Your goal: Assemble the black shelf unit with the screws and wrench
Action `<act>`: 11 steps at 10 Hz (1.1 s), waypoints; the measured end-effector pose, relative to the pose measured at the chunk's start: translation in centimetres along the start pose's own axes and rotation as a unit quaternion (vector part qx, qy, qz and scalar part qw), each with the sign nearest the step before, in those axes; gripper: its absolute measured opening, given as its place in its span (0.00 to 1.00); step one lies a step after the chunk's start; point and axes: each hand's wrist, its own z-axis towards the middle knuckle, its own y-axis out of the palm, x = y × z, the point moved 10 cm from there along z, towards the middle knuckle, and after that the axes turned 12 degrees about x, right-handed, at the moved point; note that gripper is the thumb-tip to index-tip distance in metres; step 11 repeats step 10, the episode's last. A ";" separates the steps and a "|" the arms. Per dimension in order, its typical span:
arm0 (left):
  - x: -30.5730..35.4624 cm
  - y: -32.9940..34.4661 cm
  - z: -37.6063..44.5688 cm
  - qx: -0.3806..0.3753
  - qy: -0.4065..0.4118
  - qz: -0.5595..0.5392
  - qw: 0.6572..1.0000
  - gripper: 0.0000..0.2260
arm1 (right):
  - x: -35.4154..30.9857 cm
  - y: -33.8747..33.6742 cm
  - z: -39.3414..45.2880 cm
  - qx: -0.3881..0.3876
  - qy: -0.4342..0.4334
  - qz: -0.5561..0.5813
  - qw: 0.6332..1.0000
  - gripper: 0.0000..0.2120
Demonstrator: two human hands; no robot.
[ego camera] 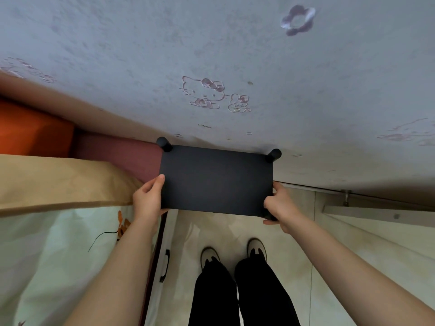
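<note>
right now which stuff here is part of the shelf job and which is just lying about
Part of the job:
black shelf panel, gripped by left hand and right hand
two round black posts at its far corners

Just lying about:
cartoon-print wall
brown paper
orange box
patterned sheet

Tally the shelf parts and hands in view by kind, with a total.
Flat black rectangular shelf panel: 1
Black cylindrical posts at the panel's far corners: 2
Bare hands gripping the panel's side edges, left hand, right hand: 2
Total: 5
</note>
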 end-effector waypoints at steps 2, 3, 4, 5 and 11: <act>-1.0 -1.1 -0.8 0.047 -0.007 -0.074 0.996 0.09 | 0.2 0.1 0.3 0.001 -0.001 -0.002 1.000 0.25; -1.6 -1.5 -1.2 0.042 -0.009 -0.099 0.994 0.16 | 0.4 0.2 0.4 -0.009 0.000 -0.006 1.000 0.25; -2.4 -1.8 -1.5 0.039 -0.007 -0.098 0.994 0.22 | 0.6 0.3 0.3 -0.023 -0.003 -0.024 0.999 0.23; -2.6 -2.0 -2.0 0.040 0.011 -0.081 0.996 0.27 | 0.8 0.0 -0.2 -0.023 -0.011 -0.028 0.999 0.20; -4.6 -2.3 -11.1 0.067 -0.086 -0.117 0.987 0.26 | 1.9 -6.6 -5.4 0.005 -0.101 0.003 0.995 0.19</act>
